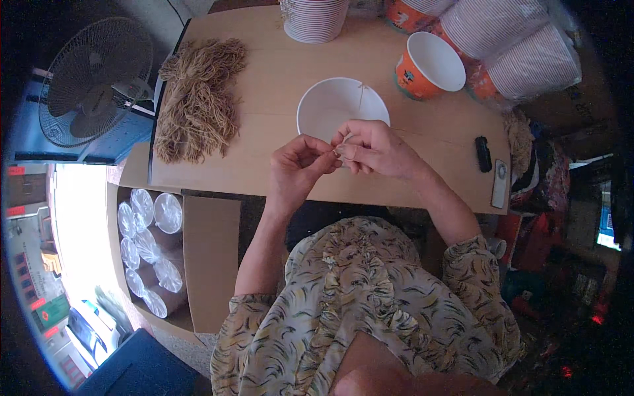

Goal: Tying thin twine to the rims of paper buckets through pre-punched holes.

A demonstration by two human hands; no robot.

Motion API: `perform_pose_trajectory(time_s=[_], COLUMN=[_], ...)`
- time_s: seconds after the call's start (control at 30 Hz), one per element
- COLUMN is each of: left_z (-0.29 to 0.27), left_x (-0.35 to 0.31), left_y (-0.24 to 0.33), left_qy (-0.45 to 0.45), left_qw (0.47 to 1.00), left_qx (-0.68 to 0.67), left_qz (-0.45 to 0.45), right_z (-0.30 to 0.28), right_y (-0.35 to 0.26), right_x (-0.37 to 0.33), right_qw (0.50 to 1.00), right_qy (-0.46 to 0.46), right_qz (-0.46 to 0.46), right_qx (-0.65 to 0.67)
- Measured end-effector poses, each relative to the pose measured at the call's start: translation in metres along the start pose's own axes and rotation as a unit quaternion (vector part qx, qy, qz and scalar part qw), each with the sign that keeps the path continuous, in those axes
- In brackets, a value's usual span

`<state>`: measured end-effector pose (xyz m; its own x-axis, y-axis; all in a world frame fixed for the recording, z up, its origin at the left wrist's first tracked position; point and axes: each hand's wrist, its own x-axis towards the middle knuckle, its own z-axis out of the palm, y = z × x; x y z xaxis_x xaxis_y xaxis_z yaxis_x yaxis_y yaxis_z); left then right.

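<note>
In front of me a white paper bucket (314, 105) stands on the cardboard-topped table. A thin tan cord (360, 99) passes over its far rim and runs down inside toward my hands. At the near rim, my left hand (300, 168) and my right hand (376, 150) meet fingertip to fingertip. Both are closed in a pinch on a thin strand of the cord; its end is mostly hidden by the fingers. To the left lies a large bundle of tan twine strands (201, 99).
An orange paper bucket (429, 66) tilts beyond my right hand, near plastic-wrapped bucket stacks (528, 59). Another stack (316, 20) stands at the back. A black-handled tool (483, 154) lies right. A fan (96, 82) and a carton (211, 257) of wrapped stacks are left.
</note>
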<state>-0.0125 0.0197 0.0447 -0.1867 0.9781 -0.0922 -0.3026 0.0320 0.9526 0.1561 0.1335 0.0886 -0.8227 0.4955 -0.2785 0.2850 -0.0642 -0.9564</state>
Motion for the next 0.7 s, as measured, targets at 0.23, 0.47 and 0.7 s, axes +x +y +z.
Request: perform_pose_trajectory(time_s=[0.23,0.47,0.7], left_z=[-0.0012,-0.0024,-0.0029], left_x=[-0.0021,-0.0023,-0.0005], left_y=[0.0006,0.0012,-0.0019], left_qy=[-0.012,-0.022,-0.020], left_qw=[1.000,1.000,0.999], left_qx=[0.005,-0.018,-0.037], left_qz=[0.007,-0.012,-0.019], right_z=[0.0012,-0.0016,-0.0043], right_y=[0.0031,0.0085,0.0066], right_x=[-0.0004,-0.0003,-0.0004], right_qw=[1.000,0.998,0.995], right_qy=[-0.017,-0.005,0.019], right_qz=[0.011,0.025,0.033], right_qx=[0.005,0.058,0.093])
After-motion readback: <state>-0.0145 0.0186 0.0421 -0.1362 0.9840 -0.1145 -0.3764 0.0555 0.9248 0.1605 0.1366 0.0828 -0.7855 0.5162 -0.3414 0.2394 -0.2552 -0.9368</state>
